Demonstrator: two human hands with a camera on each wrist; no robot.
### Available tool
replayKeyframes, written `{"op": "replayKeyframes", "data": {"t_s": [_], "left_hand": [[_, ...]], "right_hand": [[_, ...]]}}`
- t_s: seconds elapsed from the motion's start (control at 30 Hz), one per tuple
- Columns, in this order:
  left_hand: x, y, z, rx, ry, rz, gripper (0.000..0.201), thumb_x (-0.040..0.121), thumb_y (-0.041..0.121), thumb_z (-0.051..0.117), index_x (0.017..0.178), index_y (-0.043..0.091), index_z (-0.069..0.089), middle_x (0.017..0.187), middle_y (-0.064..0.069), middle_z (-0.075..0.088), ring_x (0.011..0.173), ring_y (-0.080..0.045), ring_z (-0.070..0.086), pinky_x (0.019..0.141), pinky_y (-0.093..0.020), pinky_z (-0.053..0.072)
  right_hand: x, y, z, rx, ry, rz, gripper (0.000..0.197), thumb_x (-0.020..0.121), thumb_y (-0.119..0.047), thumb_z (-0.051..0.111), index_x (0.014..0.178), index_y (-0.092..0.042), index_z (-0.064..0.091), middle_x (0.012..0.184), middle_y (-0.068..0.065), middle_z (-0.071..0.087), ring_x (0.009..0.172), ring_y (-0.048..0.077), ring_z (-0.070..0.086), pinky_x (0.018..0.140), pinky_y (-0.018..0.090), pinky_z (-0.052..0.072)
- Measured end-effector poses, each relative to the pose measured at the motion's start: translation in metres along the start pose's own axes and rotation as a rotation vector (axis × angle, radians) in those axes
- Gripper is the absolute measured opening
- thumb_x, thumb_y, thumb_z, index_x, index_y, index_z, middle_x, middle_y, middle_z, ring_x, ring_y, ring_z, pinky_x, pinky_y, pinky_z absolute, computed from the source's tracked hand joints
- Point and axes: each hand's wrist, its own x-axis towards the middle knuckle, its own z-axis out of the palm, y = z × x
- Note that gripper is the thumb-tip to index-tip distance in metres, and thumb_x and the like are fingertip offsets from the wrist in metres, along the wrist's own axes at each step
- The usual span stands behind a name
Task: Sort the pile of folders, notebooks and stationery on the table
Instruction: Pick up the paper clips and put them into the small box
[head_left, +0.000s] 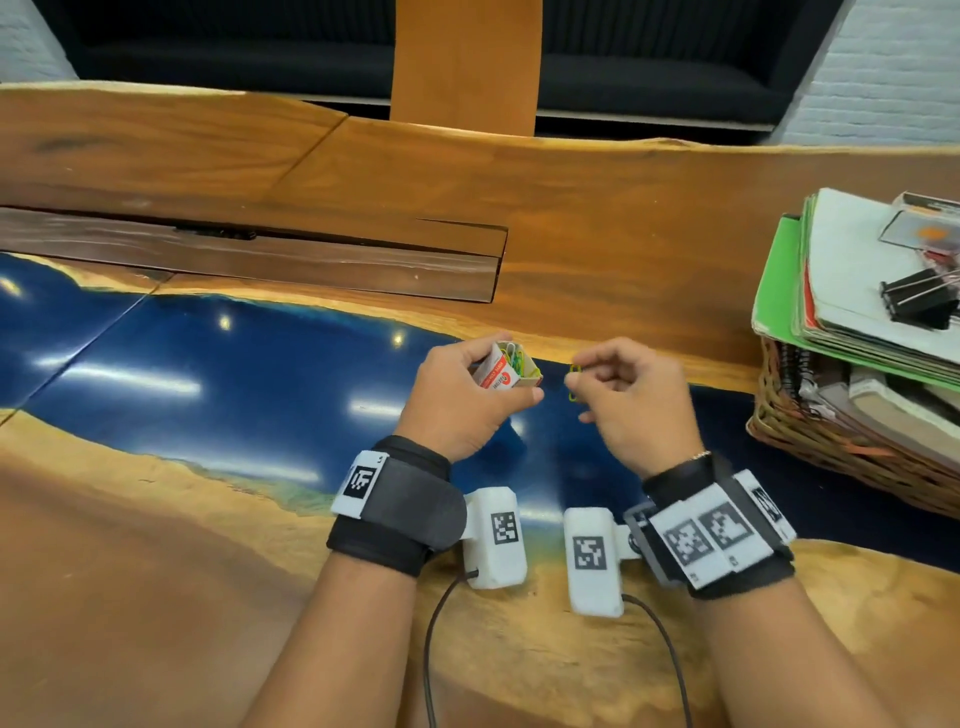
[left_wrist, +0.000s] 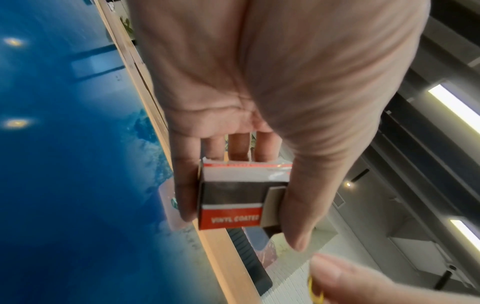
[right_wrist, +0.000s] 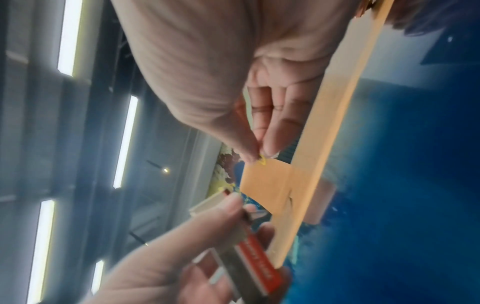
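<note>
Gripping small open cardboard box (head_left: 506, 371) of wire clips: left hand (head_left: 460, 402) | right hand (head_left: 631, 402) beside it pinches yellow looped paperclip (head_left: 574, 370)

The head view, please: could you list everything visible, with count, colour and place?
paper clip box: one, red and white, open with coloured clips inside, held above the table
paper clip: one, yellow, pinched beside the box
table: one, brown wood with a blue inlay
wicker basket: one, brown, at the right edge, holding notebooks
folder stack: several, green, white and red, on the basket
binder clips: at least one, black, on the stack
left hand: grips the box
right hand: pinches the paper clip
</note>
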Motion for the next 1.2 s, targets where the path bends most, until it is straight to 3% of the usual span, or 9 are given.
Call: {"op": "replayKeyframes", "data": {"t_s": [0.13, 0.2, 0.37, 0.47, 0.7, 0.8, 0.93, 1.1, 1.2], "left_hand": [[-0.005, 0.003, 0.017, -0.002, -0.075, 0.010, 0.061, 0.064, 0.020, 0.088, 0.120, 0.019, 0.067, 0.109, 0.002, 0.071, 0.098, -0.020, 0.069, 0.089, -0.043, 0.057], [-0.008, 0.005, 0.023, 0.005, -0.100, 0.028, 0.060, 0.064, 0.021, 0.087, 0.120, 0.017, 0.068, 0.107, 0.001, 0.072, 0.098, -0.020, 0.069, 0.091, -0.043, 0.056], [-0.012, 0.011, 0.035, 0.028, -0.157, 0.078, 0.048, 0.067, 0.019, 0.085, 0.112, 0.028, 0.071, 0.100, 0.001, 0.075, 0.095, -0.025, 0.069, 0.089, -0.049, 0.055], [-0.012, 0.012, 0.033, 0.023, -0.145, 0.084, 0.053, 0.065, 0.022, 0.085, 0.115, 0.022, 0.070, 0.101, 0.000, 0.074, 0.096, -0.024, 0.069, 0.089, -0.049, 0.055], [-0.014, 0.015, 0.026, 0.063, -0.157, 0.100, 0.061, 0.066, 0.024, 0.083, 0.124, 0.017, 0.067, 0.114, 0.004, 0.070, 0.104, -0.013, 0.067, 0.089, -0.040, 0.057], [-0.013, 0.014, 0.023, 0.061, -0.123, 0.088, 0.059, 0.072, 0.014, 0.085, 0.127, 0.016, 0.065, 0.113, 0.003, 0.070, 0.102, -0.008, 0.066, 0.088, -0.030, 0.057], [-0.011, 0.012, 0.019, 0.070, -0.115, 0.089, 0.059, 0.074, 0.012, 0.083, 0.128, 0.017, 0.064, 0.111, 0.004, 0.070, 0.102, -0.006, 0.066, 0.084, -0.022, 0.056], [-0.003, 0.006, -0.007, 0.074, 0.024, 0.056, 0.061, 0.069, 0.015, 0.087, 0.126, 0.017, 0.065, 0.104, 0.001, 0.072, 0.095, -0.013, 0.068, 0.088, -0.035, 0.057], [0.002, -0.003, -0.038, 0.050, 0.158, 0.009, 0.055, 0.070, 0.014, 0.087, 0.122, 0.016, 0.067, 0.100, -0.002, 0.072, 0.088, -0.016, 0.068, 0.085, -0.040, 0.059]], "right_hand": [[-0.007, -0.017, -0.010, 0.153, 0.112, -0.106, 0.023, 0.083, 0.001, 0.073, 0.077, -0.018, 0.062, 0.066, 0.003, 0.063, 0.059, 0.012, 0.063, 0.048, 0.022, 0.050], [-0.006, -0.025, -0.011, 0.118, 0.134, -0.161, 0.021, 0.081, -0.002, 0.075, 0.075, -0.018, 0.063, 0.067, 0.003, 0.064, 0.061, 0.014, 0.062, 0.050, 0.024, 0.050], [-0.007, -0.026, -0.013, -0.005, 0.148, -0.182, 0.015, 0.080, -0.004, 0.075, 0.075, -0.012, 0.064, 0.066, -0.001, 0.064, 0.056, 0.001, 0.056, 0.051, 0.013, 0.044], [-0.008, -0.023, -0.012, -0.016, 0.168, -0.163, 0.016, 0.079, -0.005, 0.077, 0.077, -0.013, 0.063, 0.065, -0.004, 0.062, 0.056, 0.000, 0.055, 0.050, 0.011, 0.042], [-0.017, -0.023, -0.002, -0.146, 0.083, -0.220, 0.011, 0.076, -0.008, 0.074, 0.070, -0.013, 0.067, 0.067, -0.004, 0.067, 0.066, 0.013, 0.066, 0.062, 0.038, 0.057], [-0.018, -0.022, -0.002, -0.186, 0.029, -0.239, 0.009, 0.078, -0.011, 0.070, 0.069, -0.015, 0.070, 0.068, -0.006, 0.068, 0.067, 0.012, 0.065, 0.063, 0.039, 0.056], [-0.018, -0.020, -0.002, -0.217, -0.030, -0.276, 0.011, 0.082, -0.013, 0.070, 0.073, -0.016, 0.075, 0.071, -0.009, 0.066, 0.069, 0.008, 0.061, 0.064, 0.027, 0.050], [-0.005, -0.026, 0.011, -0.121, 0.101, -0.270, 0.014, 0.085, -0.016, 0.072, 0.071, -0.017, 0.074, 0.069, -0.003, 0.068, 0.062, 0.008, 0.058, 0.061, 0.021, 0.046], [0.016, -0.030, 0.028, -0.156, 0.058, -0.190, 0.018, 0.085, -0.019, 0.072, 0.067, -0.018, 0.072, 0.060, -0.007, 0.063, 0.054, 0.005, 0.052, 0.056, 0.020, 0.044]]}}
